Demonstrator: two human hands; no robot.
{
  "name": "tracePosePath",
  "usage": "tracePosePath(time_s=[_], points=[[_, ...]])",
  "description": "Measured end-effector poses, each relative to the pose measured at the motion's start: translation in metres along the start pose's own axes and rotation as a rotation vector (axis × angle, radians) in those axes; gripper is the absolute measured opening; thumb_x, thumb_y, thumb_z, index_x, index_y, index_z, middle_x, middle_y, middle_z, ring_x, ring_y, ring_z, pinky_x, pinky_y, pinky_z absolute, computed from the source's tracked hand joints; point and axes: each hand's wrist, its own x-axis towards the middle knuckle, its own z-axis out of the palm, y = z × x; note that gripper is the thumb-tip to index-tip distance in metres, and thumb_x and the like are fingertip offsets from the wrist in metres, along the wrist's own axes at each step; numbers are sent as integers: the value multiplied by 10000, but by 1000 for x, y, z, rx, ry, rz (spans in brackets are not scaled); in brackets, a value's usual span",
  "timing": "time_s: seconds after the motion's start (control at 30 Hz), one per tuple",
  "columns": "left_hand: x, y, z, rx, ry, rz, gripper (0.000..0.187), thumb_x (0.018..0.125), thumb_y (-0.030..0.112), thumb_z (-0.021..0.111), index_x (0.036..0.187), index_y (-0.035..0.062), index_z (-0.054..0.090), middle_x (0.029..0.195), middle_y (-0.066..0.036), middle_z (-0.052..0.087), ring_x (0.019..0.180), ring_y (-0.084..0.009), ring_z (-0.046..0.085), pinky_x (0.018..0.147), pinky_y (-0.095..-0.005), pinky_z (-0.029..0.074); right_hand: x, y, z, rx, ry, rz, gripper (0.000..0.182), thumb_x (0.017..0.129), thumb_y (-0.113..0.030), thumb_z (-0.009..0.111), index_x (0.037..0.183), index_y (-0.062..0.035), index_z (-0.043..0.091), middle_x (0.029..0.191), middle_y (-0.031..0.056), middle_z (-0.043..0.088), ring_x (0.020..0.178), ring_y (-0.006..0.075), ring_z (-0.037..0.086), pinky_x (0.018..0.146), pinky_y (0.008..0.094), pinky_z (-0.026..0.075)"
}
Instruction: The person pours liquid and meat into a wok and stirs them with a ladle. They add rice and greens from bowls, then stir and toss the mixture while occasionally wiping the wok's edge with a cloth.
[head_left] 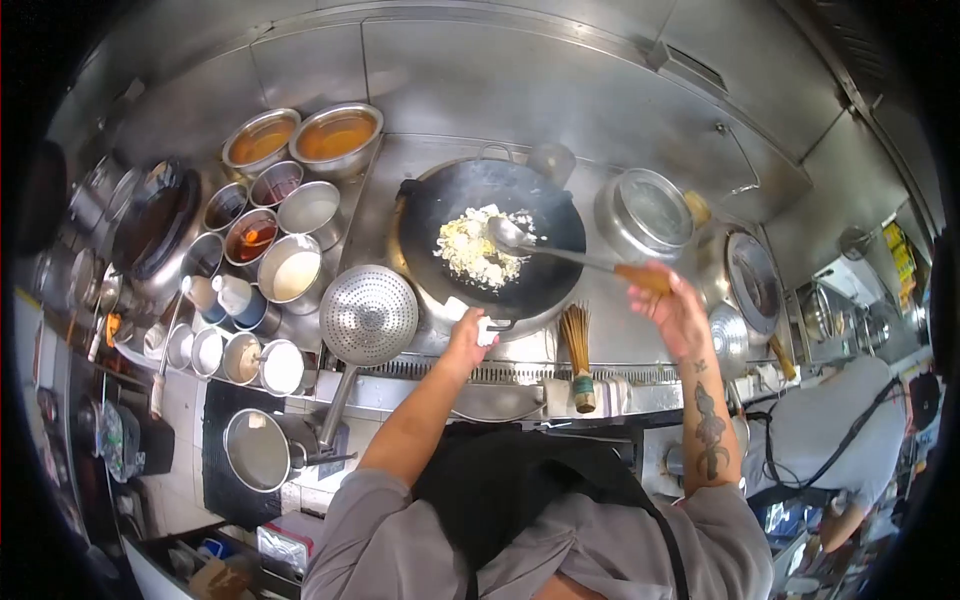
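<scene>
Nearest the camera, a black apron (530,470) is worn over a grey shirt (590,550). Pale, crumbled food (468,245) is gathered in the middle of a dark wok (552,222) on the steel counter (625,315), and the ladle (507,235) is dipped at its right side. The ladle's wooden handle is held in the bent fingers of the right hand (674,308). A white cloth (487,328) is gripped by the curled fingers of the left hand (465,345) at the wok's near rim. Leftward, a perforated strainer (370,312) is set; rightward, a bamboo brush (577,340) is laid over a towel (613,395).
</scene>
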Motion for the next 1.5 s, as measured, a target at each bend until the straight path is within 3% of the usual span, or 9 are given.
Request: tracePosePath(time_s=[0.13, 0.2, 0.4, 0.6, 0.87, 1.13, 1.2, 1.3, 1.5], points=[[-25, -2, 10, 33, 163, 100, 372, 848, 441, 585, 1048, 133, 525, 880, -56, 587, 750, -225, 592, 566, -422, 487, 108, 42, 20, -622, 209, -557, 302, 825, -183, 704, 1047, -27, 572, 866, 54, 644, 757, 131, 594, 679, 291, 467], [-43, -4, 1, 87, 126, 172, 431, 873, 452, 561, 1124, 108, 497, 942, -49, 570, 828, -213, 574, 705, -385, 487, 191, 52, 39, -176, 126, -588, 236, 806, -160, 725, 909, -29, 558, 677, 21, 583, 599, 131, 548, 578, 287, 443], [-193, -29, -59, 139, 150, 504, 427, 841, 262, 642, 1159, 4, 523, 956, -64, 608, 833, -157, 582, 742, -311, 475, 252, -17, 82, 59, 179, -622, 219, 850, -108, 631, 741, -63, 447, 543, 21, 442, 432, 154, 443, 413, 301, 369], [-272, -143, -255, 322, 745, 435, 319, 787, 192, 639, 1030, -2, 568, 825, -47, 575, 754, -143, 564, 645, -298, 462, 280, -34, 94, 23, 243, -643, 205, 852, -85, 601, 730, -63, 438, 528, 27, 425, 383, 129, 400, 368, 288, 346], [-366, -311, -332, -324, 1116, 68, 313, 790, 206, 641, 1022, 18, 549, 803, -74, 561, 721, -190, 580, 640, -333, 480, 279, -22, 84, 20, 237, -643, 169, 860, -86, 586, 768, -58, 447, 545, 30, 437, 371, 125, 396, 354, 290, 353], [-355, -300, -367, -207, 764, 366, 366, 876, 521, 496, 1049, 202, 543, 874, -22, 551, 704, -211, 561, 594, -423, 445, 269, -6, 90, 59, 206, -685, 208, 863, -97, 616, 748, -50, 449, 557, 39, 471, 399, 112, 432, 365, 274, 354], [-359, -207, -270, -120, 826, 374, 390, 865, 522, 518, 1071, 192, 552, 844, -6, 570, 697, -193, 564, 554, -362, 471, 272, 16, 86, 82, 135, -743, 221, 859, -104, 625, 743, -52, 445, 553, 36, 463, 395, 112, 420, 366, 273, 349], [-320, -153, -277, -280, 569, 367, 451, 840, 465, 576, 1095, 95, 542, 853, -49, 607, 725, -183, 596, 586, -328, 505, 271, 14, 93, 73, 126, -651, 222, 858, -99, 625, 745, -54, 440, 561, 34, 460, 400, 111, 415, 366, 272, 353], [-236, -31, -140, -221, 199, 307, 583, 886, 584, 392, 1161, 86, 518, 927, -113, 621, 750, -242, 625, 576, -397, 523, 246, 23, 111, 49, 143, -729, 222, 859, -110, 622, 749, -66, 434, 563, 22, 439, 409, 110, 406, 374, 276, 343]])
